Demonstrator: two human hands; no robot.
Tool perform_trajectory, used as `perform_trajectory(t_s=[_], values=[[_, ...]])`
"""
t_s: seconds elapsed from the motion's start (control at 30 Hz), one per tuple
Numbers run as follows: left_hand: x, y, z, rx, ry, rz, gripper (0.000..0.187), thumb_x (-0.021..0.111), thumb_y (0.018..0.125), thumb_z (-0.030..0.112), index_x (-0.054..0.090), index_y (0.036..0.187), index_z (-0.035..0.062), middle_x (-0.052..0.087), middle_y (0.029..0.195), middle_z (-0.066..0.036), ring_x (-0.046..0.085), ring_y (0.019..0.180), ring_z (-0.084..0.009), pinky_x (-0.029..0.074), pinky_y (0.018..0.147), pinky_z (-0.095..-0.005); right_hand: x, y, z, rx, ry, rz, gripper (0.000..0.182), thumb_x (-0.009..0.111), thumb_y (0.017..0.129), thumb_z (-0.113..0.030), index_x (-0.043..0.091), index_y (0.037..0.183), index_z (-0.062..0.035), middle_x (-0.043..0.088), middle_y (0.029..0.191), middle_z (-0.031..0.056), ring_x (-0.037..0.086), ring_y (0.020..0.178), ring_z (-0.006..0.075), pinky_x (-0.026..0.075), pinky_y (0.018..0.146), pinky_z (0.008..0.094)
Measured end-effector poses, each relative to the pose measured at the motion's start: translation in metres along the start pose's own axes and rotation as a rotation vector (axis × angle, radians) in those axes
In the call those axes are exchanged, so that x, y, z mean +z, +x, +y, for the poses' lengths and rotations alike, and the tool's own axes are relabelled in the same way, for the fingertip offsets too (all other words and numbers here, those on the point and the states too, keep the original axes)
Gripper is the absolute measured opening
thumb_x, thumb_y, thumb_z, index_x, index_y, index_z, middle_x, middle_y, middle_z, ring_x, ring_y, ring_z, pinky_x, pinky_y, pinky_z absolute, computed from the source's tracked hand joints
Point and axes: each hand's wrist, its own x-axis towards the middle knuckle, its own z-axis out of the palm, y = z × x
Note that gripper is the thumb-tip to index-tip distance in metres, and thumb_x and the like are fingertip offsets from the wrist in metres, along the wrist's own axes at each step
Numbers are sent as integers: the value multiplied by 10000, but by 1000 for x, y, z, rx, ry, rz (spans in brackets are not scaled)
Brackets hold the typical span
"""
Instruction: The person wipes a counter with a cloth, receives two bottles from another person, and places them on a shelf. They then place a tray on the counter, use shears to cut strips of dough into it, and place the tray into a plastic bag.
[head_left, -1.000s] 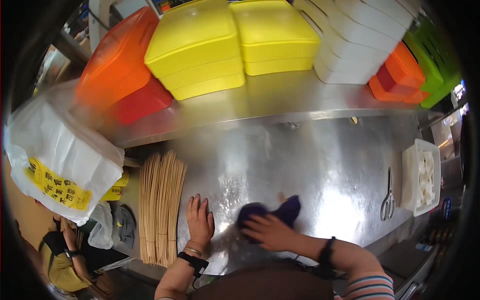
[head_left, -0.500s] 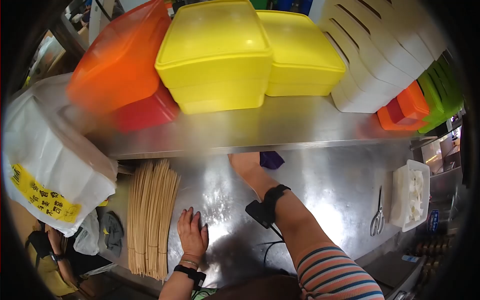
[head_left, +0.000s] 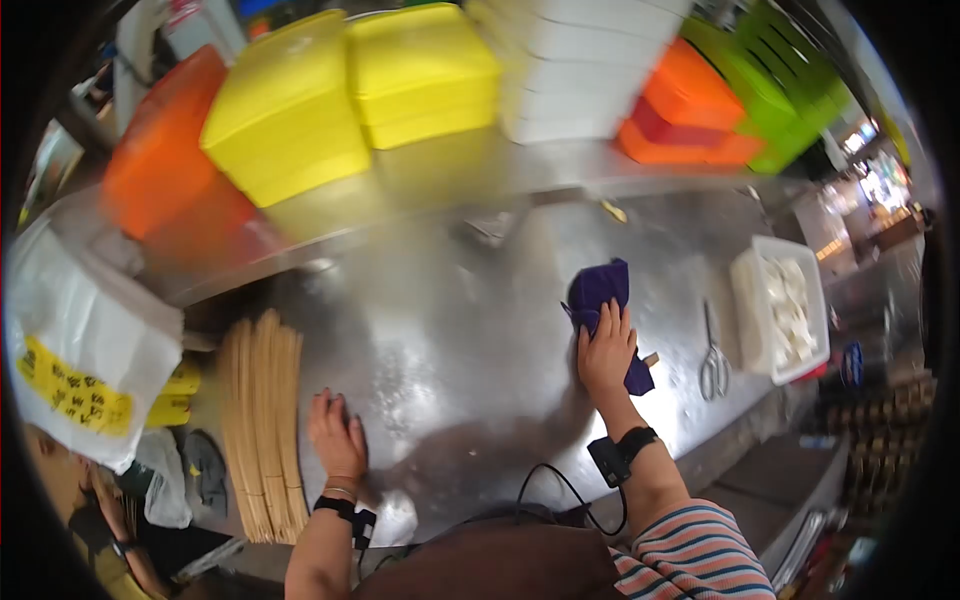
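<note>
My left hand (head_left: 337, 440) lies palm down on the desk (head_left: 450, 360), its fingers a little apart and pointing away from me, holding nothing. To its left lie bundled wooden skewers (head_left: 262, 430). My right arm reaches forward, and my right hand (head_left: 607, 350) rests palm down on the crumpled purple cloth (head_left: 598, 288), fingers extended over it rather than closed around it. Scissors (head_left: 712, 370) lie right of the cloth, just beside the white plastic tub (head_left: 745, 320), which is open and holds white pieces I can't identify. Farther left is a white plastic bag (head_left: 90, 310), its contents hidden. Beyond, the metal shelf (head_left: 440, 170) carries an orange box (head_left: 165, 150), yellow boxes (head_left: 300, 130), stacked white containers (head_left: 580, 90), orange containers (head_left: 690, 90) and green crates (head_left: 770, 90).
</note>
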Motion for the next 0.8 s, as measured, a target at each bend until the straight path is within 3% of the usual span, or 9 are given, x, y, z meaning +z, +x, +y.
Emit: perform_trajectory(t_s=[0.2, 0.33, 0.43, 0.53, 0.6, 0.63, 0.7, 0.73, 0.8], values=[[0, -4, 1, 83, 35, 30, 390, 493, 897, 182, 475, 1253, 22, 398, 1389, -158, 327, 1303, -372, 238, 1067, -479, -65, -186, 134, 408, -139, -4, 490, 573, 855, -248, 468, 1261, 4, 409, 1394, 193, 410, 1256, 382, 362, 1003, 445], [4, -9, -3, 103, 20, 53, 399, 473, 913, 213, 469, 1262, 19, 377, 1405, -154, 314, 1313, -358, 226, 1078, -469, -81, -406, 275, 1181, 23, -240, 410, 498, 884, -299, 590, 1033, 72, 650, 937, 260, 610, 887, 440, 473, 805, 470], [4, -11, -8, 112, 26, 60, 390, 469, 920, 214, 471, 1260, 25, 379, 1405, -151, 315, 1312, -357, 229, 1079, -467, -184, -463, 243, 1802, 1089, 338, 331, 539, 896, -418, 624, 988, -112, 656, 910, 44, 628, 699, 211, 476, 574, 324], [5, -10, -10, 128, 19, 71, 382, 471, 923, 212, 473, 1261, 35, 380, 1405, -146, 315, 1314, -346, 231, 1082, -463, -203, -547, 283, 1645, 1165, 213, 353, 508, 910, -392, 630, 1006, -74, 674, 914, 89, 650, 808, 233, 469, 628, 321], [11, -11, -14, 122, 38, 88, 375, 476, 923, 203, 472, 1261, 42, 381, 1403, -148, 310, 1319, -337, 231, 1086, -455, -191, -587, 329, 867, 16, -621, 387, 534, 899, -348, 636, 1026, 3, 683, 911, 124, 653, 829, 271, 491, 711, 366], [10, -11, -14, 108, 33, 81, 372, 471, 926, 200, 471, 1262, 43, 379, 1405, -147, 301, 1327, -331, 228, 1090, -449, -187, -584, 340, 687, -92, -625, 405, 547, 894, -326, 639, 1036, 41, 687, 909, 142, 655, 839, 289, 503, 753, 388], [15, -14, -17, 112, 22, 95, 380, 490, 915, 202, 470, 1260, 43, 377, 1403, -151, 306, 1322, -331, 234, 1087, -451, -228, -496, 296, 1303, 744, 62, 273, 560, 911, -263, 616, 948, 1, 643, 873, 99, 626, 750, 208, 509, 689, 340], [13, -11, -17, 125, 23, 99, 389, 510, 904, 203, 470, 1257, 44, 376, 1401, -155, 311, 1317, -332, 241, 1083, -454, -256, -435, 250, 1330, 1132, 293, 250, 582, 906, -299, 606, 916, -51, 619, 807, 50, 604, 687, 161, 508, 649, 311], [6, -7, -10, 82, 18, 49, 396, 542, 881, 199, 485, 1238, 39, 392, 1387, -164, 329, 1301, -338, 260, 1073, -454, -270, -401, 251, 1229, 1257, 279, 348, 611, 877, -356, 595, 1063, -62, 656, 980, 77, 647, 843, 192, 537, 746, 339]])
